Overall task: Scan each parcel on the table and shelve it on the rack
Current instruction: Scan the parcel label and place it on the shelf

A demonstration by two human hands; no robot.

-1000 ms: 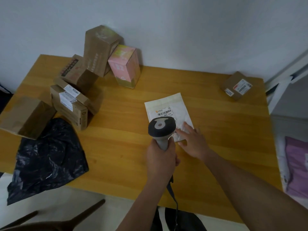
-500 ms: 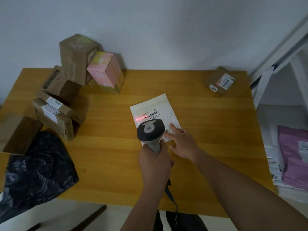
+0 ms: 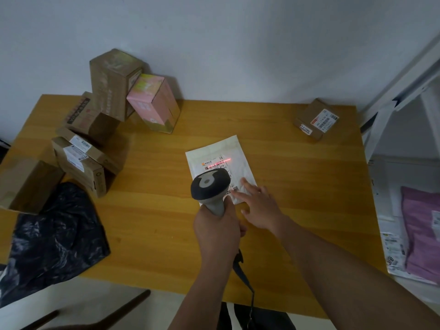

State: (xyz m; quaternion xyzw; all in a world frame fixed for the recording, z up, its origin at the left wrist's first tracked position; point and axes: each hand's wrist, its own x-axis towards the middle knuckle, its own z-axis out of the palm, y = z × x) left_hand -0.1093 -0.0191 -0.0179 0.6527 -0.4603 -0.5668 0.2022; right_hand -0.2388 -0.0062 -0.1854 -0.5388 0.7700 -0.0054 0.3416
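- Left hand (image 3: 215, 231) grips the scanner (image 3: 210, 186) handle at frame centre; red scan line crosses the label of the white mailer (image 3: 238, 160).
- Right hand (image 3: 258, 206) presses flat fingers on the mailer's lower right corner.
- Cardboard boxes (image 3: 95, 129) are stacked upper left on the tabletop (image 3: 297, 186).

A flat white padded mailer (image 3: 220, 164) is laid near the middle of the yellow wooden table (image 3: 154, 234), with the dark-headed handheld barcode scanner (image 3: 210, 186) held just in front of it and over its near edge, and the fingers of the right hand (image 3: 258, 207) are rested on its near right corner while the left hand (image 3: 217, 231) is wrapped round the scanner's handle. A cluster of brown cardboard boxes (image 3: 81, 148) is piled at the table's left side, a tall pink carton (image 3: 153, 103) being leaned against the cluster's right at the back by the wall, and a crumpled black plastic bag (image 3: 52, 239) is spread in front of the cluster over the near left edge. A small brown labelled box (image 3: 315, 119) is set alone at the far right corner, well apart from the mailer, and to the right of the table a white metal rack (image 3: 392, 96) is stood, with a mauve plastic mailer bag (image 3: 421, 232) laid on top of flat white parcels (image 3: 392, 248) on its shelf.
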